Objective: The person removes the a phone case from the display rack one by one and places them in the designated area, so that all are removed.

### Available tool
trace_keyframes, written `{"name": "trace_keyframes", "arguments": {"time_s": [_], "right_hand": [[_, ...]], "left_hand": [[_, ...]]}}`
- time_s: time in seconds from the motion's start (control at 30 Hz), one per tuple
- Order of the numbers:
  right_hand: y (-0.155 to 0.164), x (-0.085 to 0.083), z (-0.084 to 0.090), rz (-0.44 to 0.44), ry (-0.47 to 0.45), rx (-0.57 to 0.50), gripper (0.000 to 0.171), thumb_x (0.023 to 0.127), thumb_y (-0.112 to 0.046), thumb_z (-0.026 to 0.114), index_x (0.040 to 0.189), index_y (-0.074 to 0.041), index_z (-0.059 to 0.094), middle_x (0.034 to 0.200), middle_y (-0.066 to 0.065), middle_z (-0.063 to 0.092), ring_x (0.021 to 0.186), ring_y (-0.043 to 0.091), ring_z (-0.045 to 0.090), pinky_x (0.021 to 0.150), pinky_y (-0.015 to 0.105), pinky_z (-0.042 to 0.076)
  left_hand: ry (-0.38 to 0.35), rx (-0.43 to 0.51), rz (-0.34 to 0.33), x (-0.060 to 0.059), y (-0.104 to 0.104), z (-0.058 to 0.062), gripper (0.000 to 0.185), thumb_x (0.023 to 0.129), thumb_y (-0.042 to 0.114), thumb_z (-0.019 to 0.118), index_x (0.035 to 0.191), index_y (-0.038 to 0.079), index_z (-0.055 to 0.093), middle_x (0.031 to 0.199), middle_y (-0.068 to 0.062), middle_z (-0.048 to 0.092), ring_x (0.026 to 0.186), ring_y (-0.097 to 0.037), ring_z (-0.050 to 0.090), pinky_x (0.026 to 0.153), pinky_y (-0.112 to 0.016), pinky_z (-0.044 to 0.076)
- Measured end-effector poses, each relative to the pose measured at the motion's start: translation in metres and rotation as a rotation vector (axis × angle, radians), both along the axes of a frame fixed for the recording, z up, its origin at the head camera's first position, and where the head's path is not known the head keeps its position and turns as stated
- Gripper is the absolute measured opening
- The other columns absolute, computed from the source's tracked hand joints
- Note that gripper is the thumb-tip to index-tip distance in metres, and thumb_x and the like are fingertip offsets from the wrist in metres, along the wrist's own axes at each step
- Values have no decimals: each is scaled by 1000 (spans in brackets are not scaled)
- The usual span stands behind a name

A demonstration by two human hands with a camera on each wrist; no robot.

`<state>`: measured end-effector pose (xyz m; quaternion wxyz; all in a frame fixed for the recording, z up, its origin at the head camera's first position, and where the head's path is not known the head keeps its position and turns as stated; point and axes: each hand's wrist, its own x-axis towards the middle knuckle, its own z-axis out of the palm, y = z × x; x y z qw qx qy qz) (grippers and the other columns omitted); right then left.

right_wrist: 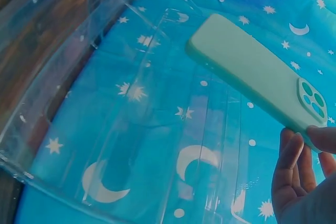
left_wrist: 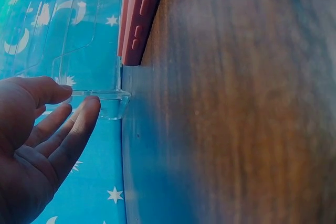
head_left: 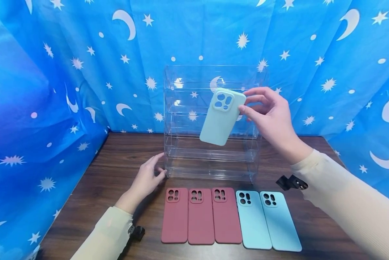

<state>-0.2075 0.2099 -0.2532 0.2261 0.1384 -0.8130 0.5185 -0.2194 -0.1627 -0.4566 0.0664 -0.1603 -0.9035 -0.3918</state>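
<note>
My right hand [head_left: 272, 112] pinches a mint-green phone case [head_left: 222, 119] by its upper right edge, thumb on the near side. The case hangs tilted in front of a clear tiered display rack [head_left: 210, 155], its camera cutouts at the top. In the right wrist view the green case [right_wrist: 252, 72] overlaps the rack's clear shelves [right_wrist: 157, 103]. Low at the rack's left side is my left hand [head_left: 150, 173]. In the left wrist view, its relaxed, fairly straight fingers [left_wrist: 79, 124] and thumb lie right at the rack's clear edge [left_wrist: 110, 95].
Before the rack, a row of cases lies on the dark wooden table [head_left: 116, 162]: three dark-red cases [head_left: 201, 220] on the left, two light-blue-green cases [head_left: 280, 224] on the right. A blue star-and-moon cloth [head_left: 188, 32] hangs behind and at both sides.
</note>
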Motion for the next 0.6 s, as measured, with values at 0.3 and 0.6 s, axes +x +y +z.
{"name": "trace_keyframes", "arguments": {"time_s": [0.3,0.6], "right_hand": [[19,13,-12,-35,-86,48,37,94,-24,77,129,-20,67,110,-3,73,86,5,76,70,21,60],[36,27,-23,-42,-176,97,39,95,-28,76,132,-21,64,113,-6,73,85,10,76,70,23,61]], "left_hand": [[2,8,5,1,0,0,68,92,3,73,153,13,47,118,-14,66,68,-12,68,52,-23,57],[1,4,9,2,0,1,67,92,3,74,152,14,48,117,-13,66,70,-13,68,53,-22,57]]}}
